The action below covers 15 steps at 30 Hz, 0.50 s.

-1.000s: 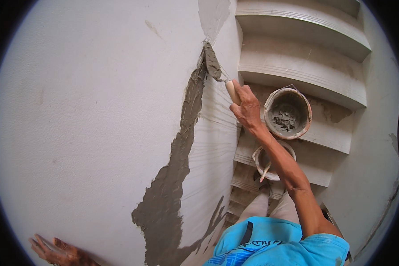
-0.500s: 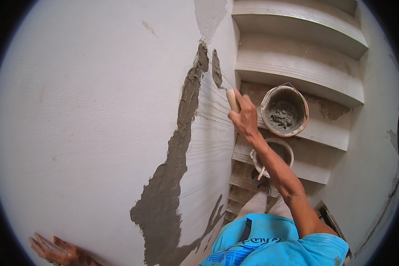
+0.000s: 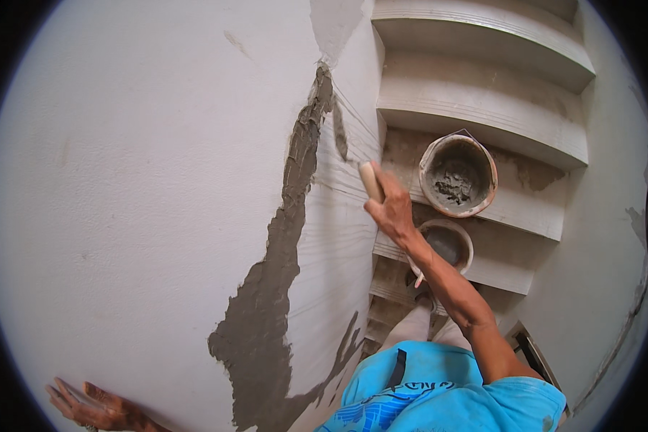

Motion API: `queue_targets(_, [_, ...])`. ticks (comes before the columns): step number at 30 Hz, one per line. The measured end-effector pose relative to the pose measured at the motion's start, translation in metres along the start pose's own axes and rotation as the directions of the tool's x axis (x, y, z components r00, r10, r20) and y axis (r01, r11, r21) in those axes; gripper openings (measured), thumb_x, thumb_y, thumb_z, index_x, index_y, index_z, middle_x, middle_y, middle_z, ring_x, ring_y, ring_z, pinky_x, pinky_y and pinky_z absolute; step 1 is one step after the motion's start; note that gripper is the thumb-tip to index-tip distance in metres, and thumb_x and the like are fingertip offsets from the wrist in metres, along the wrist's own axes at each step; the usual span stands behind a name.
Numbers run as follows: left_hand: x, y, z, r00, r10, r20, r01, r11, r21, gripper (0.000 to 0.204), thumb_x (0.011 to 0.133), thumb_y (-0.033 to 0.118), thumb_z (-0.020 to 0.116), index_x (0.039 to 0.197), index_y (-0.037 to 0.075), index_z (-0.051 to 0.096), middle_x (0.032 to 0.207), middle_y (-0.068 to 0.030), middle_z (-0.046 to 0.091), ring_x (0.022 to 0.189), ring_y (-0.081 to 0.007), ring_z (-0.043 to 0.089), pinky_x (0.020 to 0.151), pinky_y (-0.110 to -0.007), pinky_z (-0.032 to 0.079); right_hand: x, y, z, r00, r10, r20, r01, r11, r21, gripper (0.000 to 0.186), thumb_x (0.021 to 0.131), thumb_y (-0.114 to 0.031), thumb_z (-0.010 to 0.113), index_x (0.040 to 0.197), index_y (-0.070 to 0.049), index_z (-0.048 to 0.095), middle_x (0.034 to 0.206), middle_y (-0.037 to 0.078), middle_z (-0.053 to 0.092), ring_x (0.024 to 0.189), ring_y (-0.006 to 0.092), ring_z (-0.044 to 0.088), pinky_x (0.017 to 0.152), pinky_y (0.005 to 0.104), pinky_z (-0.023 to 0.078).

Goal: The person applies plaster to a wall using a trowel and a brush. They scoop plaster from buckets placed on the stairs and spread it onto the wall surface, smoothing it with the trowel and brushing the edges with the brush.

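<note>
My right hand (image 3: 392,205) grips the pale handle of a trowel (image 3: 340,133), whose blade is edge-on and slightly blurred, close to the white wall (image 3: 137,187) just right of a long strip of wet grey mortar (image 3: 259,324). My left hand (image 3: 86,403) rests on the wall at the lower left with fingers spread. Right of my trowel hand, a bucket with grey mortar (image 3: 457,176) stands on a stair tread. A second bucket (image 3: 446,241) stands one step below, partly hidden by my forearm.
Concrete stairs (image 3: 482,83) curve along the right, beside a second wall (image 3: 605,237) with a long crack. My legs and feet show on the steps below, partly covered by a blue shirt (image 3: 410,389). A lighter grey patch (image 3: 333,21) lies above the mortar strip.
My right hand has moved downward, drawing the trowel from the top of the mortar strip to lower on the wall at its right. My left hand stays on the wall.
</note>
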<state>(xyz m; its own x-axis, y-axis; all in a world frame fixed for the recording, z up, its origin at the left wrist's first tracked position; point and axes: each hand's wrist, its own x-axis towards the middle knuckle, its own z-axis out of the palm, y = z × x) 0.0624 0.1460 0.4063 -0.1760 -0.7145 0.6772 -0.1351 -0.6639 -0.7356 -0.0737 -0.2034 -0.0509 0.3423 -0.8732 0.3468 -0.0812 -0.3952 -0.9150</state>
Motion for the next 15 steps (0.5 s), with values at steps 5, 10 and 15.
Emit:
queue_targets(5, [-0.002,-0.007,0.004,1.0,0.013,0.012,-0.013,0.999,-0.04,0.056,0.103,0.053,0.042,0.137,0.013,0.06,0.15,-0.011,0.049,0.145,-0.0289,0.035,0.121,-0.054,0.023,0.044,0.016,0.014,0.998,0.054,-0.009,-0.054,0.997,-0.058,0.071,0.069,-0.006,0.062,0.139,0.001,0.051,0.093,0.021,0.055,0.087,0.0407,0.059,0.077,0.0475,0.049])
queue_targets(10, [-0.012,-0.024,0.007,0.998,0.014,0.059,-0.015,1.0,0.011,0.056,0.103,0.053,0.041,0.136,0.012,0.06,0.15,-0.0118,0.048,0.145,-0.0287,0.035,0.121,-0.054,0.024,-0.011,-0.016,0.025,0.987,0.12,0.11,-0.126,0.991,0.051,0.074,0.067,-0.009,0.065,0.139,0.001,0.052,0.096,0.021,0.058,0.088,0.0385,0.06,0.081,0.0448,0.05])
queue_targets(15, [-0.012,-0.022,0.005,0.998,-0.003,0.066,-0.001,0.998,0.056,0.059,0.103,0.056,0.039,0.138,0.012,0.058,0.151,-0.0107,0.047,0.145,-0.0279,0.034,0.121,-0.054,0.026,-0.019,-0.007,0.009,0.988,0.141,0.068,-0.149,0.979,0.136,0.074,0.065,-0.01,0.068,0.137,0.003,0.054,0.1,0.021,0.06,0.091,0.0392,0.06,0.084,0.0437,0.05])
